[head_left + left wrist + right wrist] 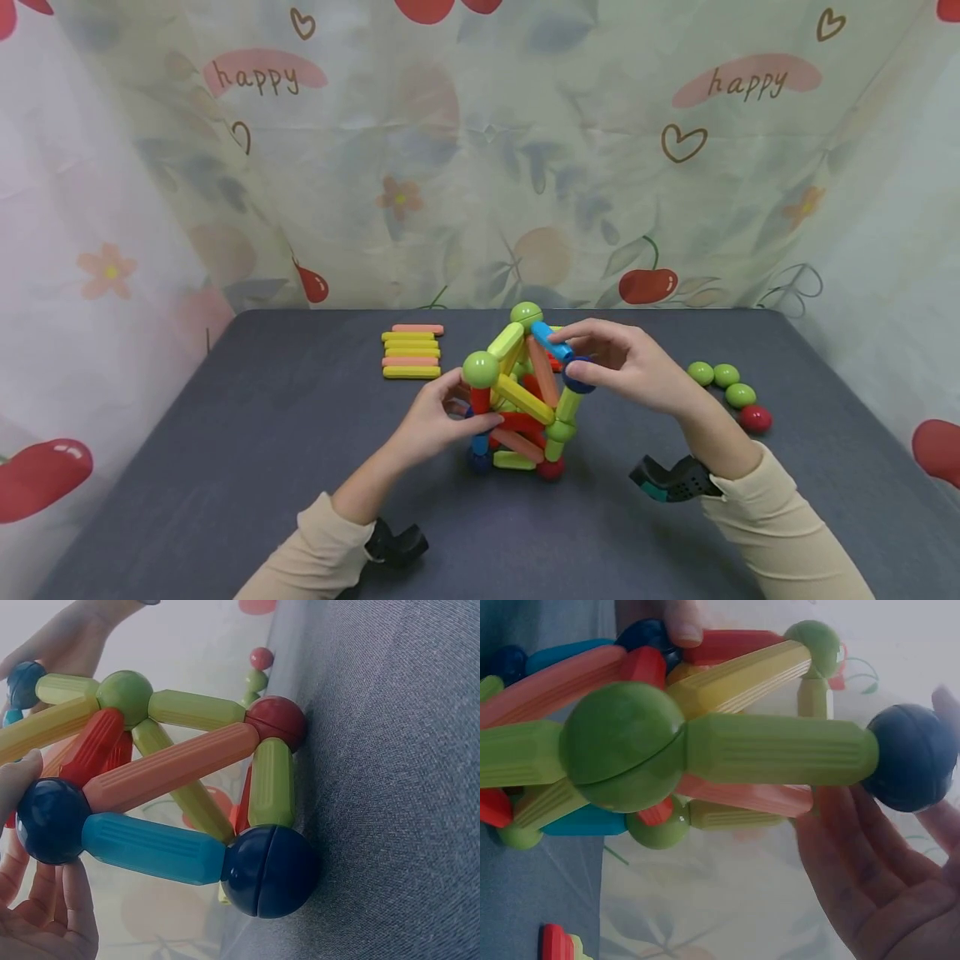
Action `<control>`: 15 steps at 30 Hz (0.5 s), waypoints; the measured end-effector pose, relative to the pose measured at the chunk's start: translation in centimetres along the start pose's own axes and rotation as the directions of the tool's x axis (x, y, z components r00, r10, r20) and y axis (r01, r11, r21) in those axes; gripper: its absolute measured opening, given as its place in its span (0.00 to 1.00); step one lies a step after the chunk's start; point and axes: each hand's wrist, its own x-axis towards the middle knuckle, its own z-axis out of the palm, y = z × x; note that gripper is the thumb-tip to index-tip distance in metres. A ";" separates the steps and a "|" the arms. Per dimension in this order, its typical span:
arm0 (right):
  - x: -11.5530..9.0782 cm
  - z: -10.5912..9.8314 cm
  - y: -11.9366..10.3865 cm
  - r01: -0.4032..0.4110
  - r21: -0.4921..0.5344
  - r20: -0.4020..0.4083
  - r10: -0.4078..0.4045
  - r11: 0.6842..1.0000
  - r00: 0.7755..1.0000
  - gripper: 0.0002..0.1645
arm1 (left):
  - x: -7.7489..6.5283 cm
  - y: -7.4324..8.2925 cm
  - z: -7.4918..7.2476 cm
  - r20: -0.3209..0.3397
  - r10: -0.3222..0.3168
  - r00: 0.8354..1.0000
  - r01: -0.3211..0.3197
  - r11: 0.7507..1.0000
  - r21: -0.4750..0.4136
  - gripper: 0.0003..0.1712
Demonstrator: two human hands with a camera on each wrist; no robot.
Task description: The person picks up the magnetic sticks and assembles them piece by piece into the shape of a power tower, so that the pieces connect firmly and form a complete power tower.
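A tall frame of magnetic building sticks and balls [522,400] stands on the table. My left hand [442,415] grips its left side, thumb in front. In the left wrist view, thumb and fingers lie around a dark blue ball [52,820] above a blue stick [154,849]. At the upper right, my right hand [630,362] holds another dark blue ball [913,757], on a light green stick [780,748]. Its index finger lies on a slanting blue stick [551,340], which runs toward the green top ball [527,315]. The frame's far side is partly hidden.
Several yellow and pink sticks [412,352] lie in a row at the back left. Green balls [726,376] and a red ball [755,418] lie to the right. More sticks show partly behind the frame. A printed curtain [487,167] hangs behind the dark table [247,433].
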 end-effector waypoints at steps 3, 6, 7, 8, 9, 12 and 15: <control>-0.1 0.0 0.2 0.009 -0.010 0.021 -0.009 1.000 1.000 0.22 | 0.0 0.0 0.0 -0.001 0.003 1.000 -0.003 1.000 0.001 0.24; -0.2 0.1 0.2 0.007 -0.007 0.025 -0.007 1.000 1.000 0.23 | 0.0 -0.1 0.0 0.000 0.005 1.000 -0.005 1.000 0.001 0.24; -0.2 0.1 0.3 0.006 -0.004 0.023 -0.006 1.000 1.000 0.23 | 0.0 -0.1 0.0 0.000 0.006 1.000 -0.006 1.000 0.001 0.24; -0.2 0.1 0.3 0.004 -0.001 0.021 -0.004 1.000 1.000 0.22 | 0.0 -0.1 0.0 -0.001 0.007 1.000 -0.007 1.000 0.001 0.24; -0.1 0.1 0.3 0.001 -0.001 0.018 -0.001 1.000 1.000 0.22 | 0.0 -0.1 0.0 -0.001 0.008 1.000 -0.008 1.000 0.001 0.24; -0.1 0.2 0.4 -0.006 -0.005 0.003 0.006 1.000 1.000 0.22 | 0.0 -0.1 0.0 -0.006 0.009 1.000 -0.009 1.000 0.008 0.24; 0.0 0.4 0.5 -0.015 0.000 -0.010 0.015 1.000 1.000 0.22 | 0.0 -0.1 0.0 -0.015 0.005 1.000 -0.004 1.000 0.011 0.23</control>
